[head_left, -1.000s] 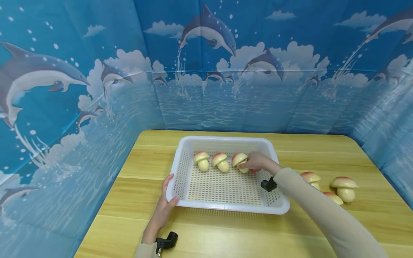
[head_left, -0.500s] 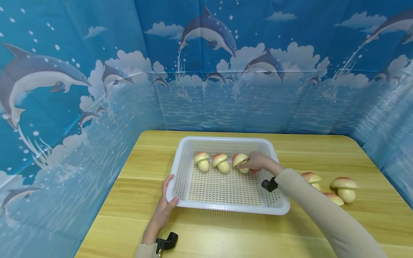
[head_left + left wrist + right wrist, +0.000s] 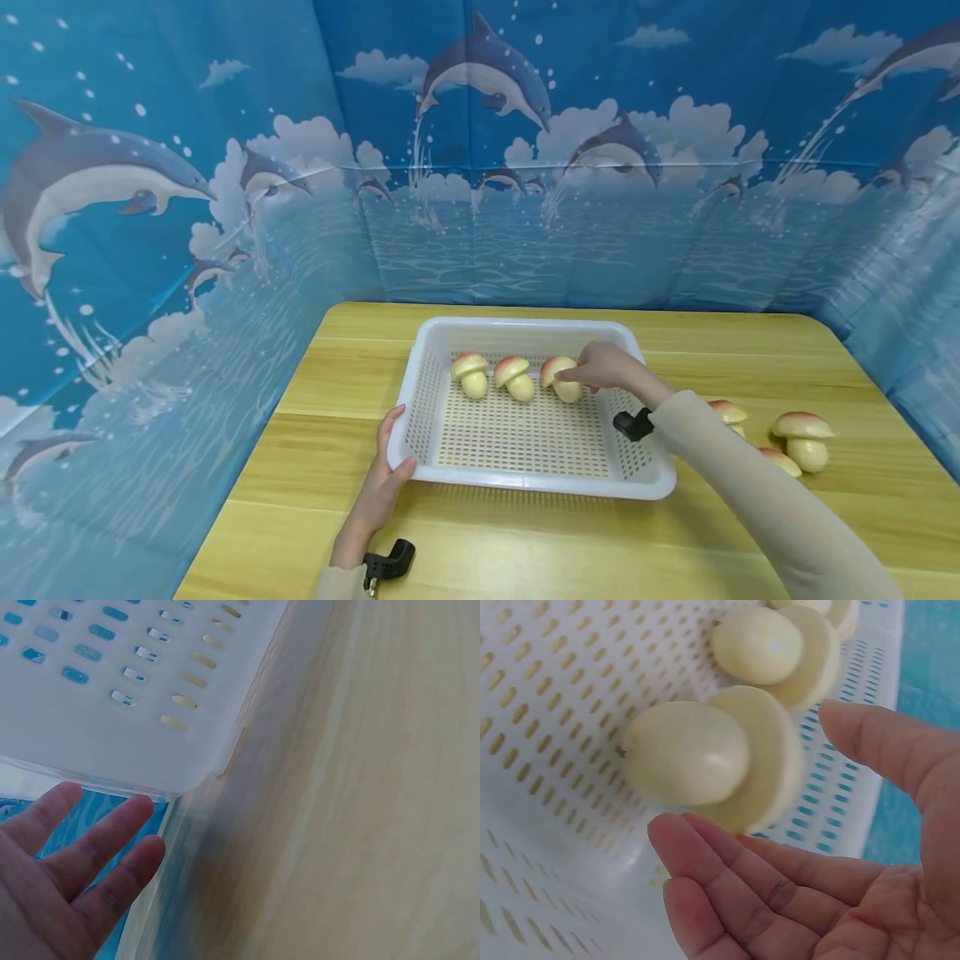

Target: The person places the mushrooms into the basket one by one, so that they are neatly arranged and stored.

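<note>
A white plastic basket stands on the table with three mushroom-shaped objects in a row: left, middle and right. They have red-tinted caps and pale, rounded stems. My left hand grips the basket's near-left corner, thumb at the rim. In the left wrist view, several fingertips meet the basket's edge. My right hand is over the basket's right side, beside the right mushroom. In the right wrist view, thumb and fingers are spread apart around that mushroom's cap, and the palm holds nothing.
Three more mushrooms lie on the wooden table right of the basket: one upright, one low in front, one partly behind the right sleeve. A blue dolphin-print curtain borders the table's back and sides.
My right hand has let go of the right mushroom and risen slightly, drawing back to the right. That mushroom stays in the basket, and the left hand keeps its place.
</note>
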`<action>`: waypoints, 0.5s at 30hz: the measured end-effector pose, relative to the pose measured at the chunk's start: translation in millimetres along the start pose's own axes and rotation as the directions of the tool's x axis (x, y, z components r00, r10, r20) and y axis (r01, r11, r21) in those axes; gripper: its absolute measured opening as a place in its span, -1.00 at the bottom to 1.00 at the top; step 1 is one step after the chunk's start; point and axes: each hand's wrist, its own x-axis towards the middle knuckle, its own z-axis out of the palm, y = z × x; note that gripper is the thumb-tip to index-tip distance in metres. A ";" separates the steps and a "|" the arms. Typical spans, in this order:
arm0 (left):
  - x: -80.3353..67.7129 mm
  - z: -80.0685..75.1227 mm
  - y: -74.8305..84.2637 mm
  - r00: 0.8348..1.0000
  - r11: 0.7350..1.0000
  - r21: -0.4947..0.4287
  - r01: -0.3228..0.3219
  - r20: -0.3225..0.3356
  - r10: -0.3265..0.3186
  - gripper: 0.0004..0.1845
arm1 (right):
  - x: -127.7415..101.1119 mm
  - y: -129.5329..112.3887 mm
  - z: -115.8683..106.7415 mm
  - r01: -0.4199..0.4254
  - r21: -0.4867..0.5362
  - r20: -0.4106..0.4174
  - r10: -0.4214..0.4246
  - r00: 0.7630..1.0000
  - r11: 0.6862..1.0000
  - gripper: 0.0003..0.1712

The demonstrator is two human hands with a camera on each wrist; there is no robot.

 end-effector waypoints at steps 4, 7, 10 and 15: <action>0.6 0.8 -0.2 1.000 1.000 0.002 -0.002 0.001 0.002 -0.26 | -9.1 0.8 -9.6 0.040 0.037 -0.037 -0.039 0.999 0.999 -0.39; 1.1 1.0 -0.2 1.000 1.000 0.009 -0.006 -0.006 0.006 -0.25 | -17.1 2.1 -19.1 0.034 0.081 -0.068 -0.029 0.997 0.996 -0.41; 1.6 1.0 -0.4 1.000 1.000 0.011 -0.009 -0.011 0.009 -0.25 | -26.9 2.4 -28.8 0.015 0.111 -0.093 -0.005 0.996 0.994 -0.48; 1.0 1.0 -1.3 1.000 1.000 0.012 -0.005 -0.018 0.005 -0.25 | -44.1 4.7 -37.7 -0.003 0.138 -0.149 0.024 0.989 0.990 -0.23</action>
